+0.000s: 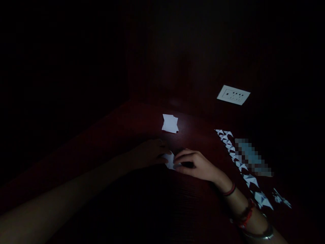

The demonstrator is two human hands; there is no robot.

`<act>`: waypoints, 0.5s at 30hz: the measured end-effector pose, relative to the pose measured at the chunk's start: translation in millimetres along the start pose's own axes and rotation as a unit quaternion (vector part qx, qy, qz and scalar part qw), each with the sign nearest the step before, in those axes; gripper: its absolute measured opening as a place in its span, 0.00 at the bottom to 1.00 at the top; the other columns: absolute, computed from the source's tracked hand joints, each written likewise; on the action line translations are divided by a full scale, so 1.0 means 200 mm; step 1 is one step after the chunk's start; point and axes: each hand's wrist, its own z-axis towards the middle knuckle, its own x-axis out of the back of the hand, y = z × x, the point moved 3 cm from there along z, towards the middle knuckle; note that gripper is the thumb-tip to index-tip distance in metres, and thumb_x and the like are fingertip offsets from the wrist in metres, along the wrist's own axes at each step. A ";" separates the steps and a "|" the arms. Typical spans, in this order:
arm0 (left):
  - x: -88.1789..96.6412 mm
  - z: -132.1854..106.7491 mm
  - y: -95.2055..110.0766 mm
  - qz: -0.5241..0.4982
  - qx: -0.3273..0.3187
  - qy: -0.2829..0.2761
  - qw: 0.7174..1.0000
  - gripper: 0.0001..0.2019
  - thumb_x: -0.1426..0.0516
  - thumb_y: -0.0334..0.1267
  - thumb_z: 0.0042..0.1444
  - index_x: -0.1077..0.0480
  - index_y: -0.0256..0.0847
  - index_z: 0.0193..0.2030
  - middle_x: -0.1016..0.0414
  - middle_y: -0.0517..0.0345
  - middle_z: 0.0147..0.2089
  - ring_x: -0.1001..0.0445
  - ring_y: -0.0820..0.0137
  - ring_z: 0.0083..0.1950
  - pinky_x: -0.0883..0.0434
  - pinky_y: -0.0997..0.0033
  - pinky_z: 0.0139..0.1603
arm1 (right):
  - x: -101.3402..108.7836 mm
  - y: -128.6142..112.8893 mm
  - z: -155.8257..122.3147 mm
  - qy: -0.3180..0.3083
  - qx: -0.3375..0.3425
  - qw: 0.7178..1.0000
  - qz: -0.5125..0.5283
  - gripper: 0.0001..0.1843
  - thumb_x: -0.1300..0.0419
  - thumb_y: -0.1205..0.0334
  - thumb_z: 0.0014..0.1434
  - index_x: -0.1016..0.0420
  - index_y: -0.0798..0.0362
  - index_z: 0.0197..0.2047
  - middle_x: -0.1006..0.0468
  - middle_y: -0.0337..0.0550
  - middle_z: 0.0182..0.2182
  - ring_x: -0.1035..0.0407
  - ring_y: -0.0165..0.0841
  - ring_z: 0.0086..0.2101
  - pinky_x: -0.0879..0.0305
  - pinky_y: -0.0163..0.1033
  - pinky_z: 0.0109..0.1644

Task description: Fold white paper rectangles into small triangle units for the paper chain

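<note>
A small piece of white paper (170, 158) lies low on the dark red table between my two hands. My left hand (152, 151) is in deep shadow, its fingertips closed on the paper's left side. From the right, my right hand (195, 165) has its curved fingers and thumb pinched at the paper's other edge. Fingers cover parts of the sheet, so I cannot make out its folds. Just beyond my hands sits a loose stack of white paper pieces (170, 123).
On the right, a row of folded white paper pieces (238, 165) runs along the table (200, 132) beside a blurred bluish object (252, 157). Small white scraps (281, 198) lie near my right forearm. A socket panel (233, 95) is on the back wall. The room is very dark.
</note>
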 end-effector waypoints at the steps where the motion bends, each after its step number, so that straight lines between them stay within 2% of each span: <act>1: 0.00 0.00 0.00 0.004 0.003 -0.004 1.000 0.14 0.46 0.45 0.55 0.32 0.45 0.47 0.34 0.57 0.47 0.35 0.66 0.48 0.39 0.67 0.48 | 0.00 0.01 0.00 0.004 -0.002 1.000 -0.005 0.11 0.43 0.61 0.55 0.26 0.52 0.41 0.27 0.43 0.40 0.33 0.31 0.41 0.37 0.39 0.46; 5: 0.01 0.00 0.01 0.017 0.004 -0.007 1.000 0.14 0.47 0.45 0.56 0.33 0.45 0.48 0.34 0.56 0.49 0.34 0.65 0.48 0.39 0.67 0.48 | 0.00 0.01 0.00 -0.002 0.003 0.999 -0.042 0.14 0.43 0.61 0.54 0.28 0.53 0.45 0.29 0.45 0.43 0.35 0.33 0.43 0.38 0.41 0.49; 8: 0.02 0.00 0.03 0.023 -0.014 -0.005 1.000 0.13 0.47 0.43 0.57 0.33 0.45 0.48 0.34 0.56 0.52 0.37 0.65 0.52 0.41 0.66 0.51 | 0.01 -0.01 0.00 -0.022 0.004 0.997 -0.070 0.16 0.43 0.61 0.54 0.29 0.55 0.46 0.29 0.46 0.44 0.36 0.33 0.44 0.39 0.40 0.51; 12: 0.03 -0.01 0.04 0.044 -0.016 -0.012 0.999 0.13 0.49 0.39 0.58 0.36 0.48 0.50 0.33 0.62 0.53 0.41 0.66 0.56 0.47 0.64 0.54 | 0.03 -0.04 -0.01 -0.046 0.001 0.995 -0.092 0.14 0.44 0.62 0.54 0.27 0.56 0.43 0.27 0.45 0.42 0.33 0.33 0.42 0.38 0.40 0.49; 15: 0.02 -0.02 0.04 0.064 0.000 -0.015 0.998 0.13 0.50 0.37 0.59 0.37 0.48 0.51 0.33 0.63 0.53 0.40 0.67 0.57 0.49 0.64 0.55 | 0.05 -0.05 -0.01 -0.067 0.000 0.993 -0.102 0.12 0.44 0.63 0.54 0.26 0.56 0.40 0.25 0.44 0.39 0.32 0.33 0.41 0.38 0.40 0.49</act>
